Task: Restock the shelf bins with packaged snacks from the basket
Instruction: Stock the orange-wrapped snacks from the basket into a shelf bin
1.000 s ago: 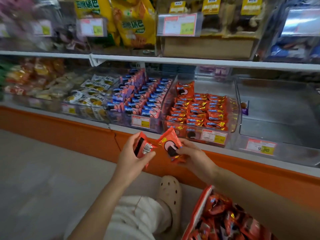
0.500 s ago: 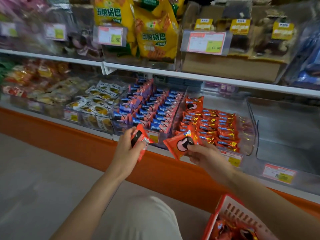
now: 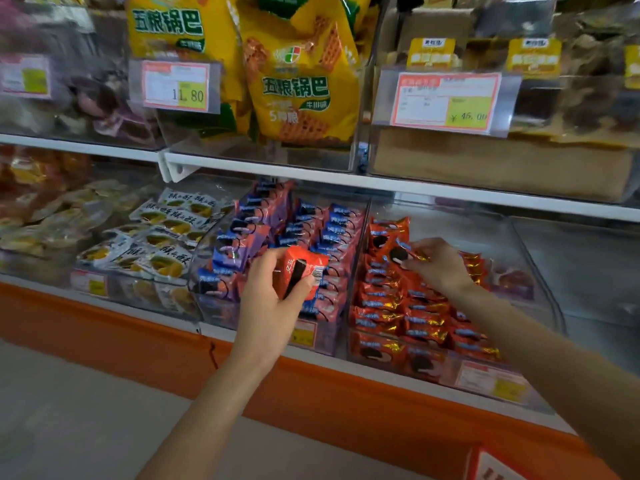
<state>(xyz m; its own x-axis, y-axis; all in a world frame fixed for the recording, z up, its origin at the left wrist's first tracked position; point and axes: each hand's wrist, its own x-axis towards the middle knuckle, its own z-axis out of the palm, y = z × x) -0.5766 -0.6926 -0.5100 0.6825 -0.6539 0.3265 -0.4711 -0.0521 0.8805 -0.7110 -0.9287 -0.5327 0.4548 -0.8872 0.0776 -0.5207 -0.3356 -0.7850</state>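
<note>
My left hand [image 3: 268, 303] grips a red snack packet [image 3: 302, 271], back side up, in front of the bin of blue packets [image 3: 311, 244]. My right hand [image 3: 438, 266] reaches into the clear bin [image 3: 533, 271] of orange-red cookie packets and pinches an orange-red packet [image 3: 401, 254] with a dark cookie printed on it, just above the rows of the same packets [image 3: 408, 313]. Only a red corner of the basket [image 3: 491, 465] shows at the bottom right.
A clear bin of white-and-yellow packets [image 3: 162, 237] stands to the left. An almost bare clear bin [image 3: 588, 271] is at the far right. Yellow snack bags [image 3: 298, 74] and price tags [image 3: 176, 85] fill the upper shelf. An orange base panel [image 3: 311, 403] runs below the shelf edge.
Both hands have risen and moved forward from in front of the orange panel to the bins. My right hand has carried its packet into the orange-red bin. The view tilted up and the basket slid mostly out of view.
</note>
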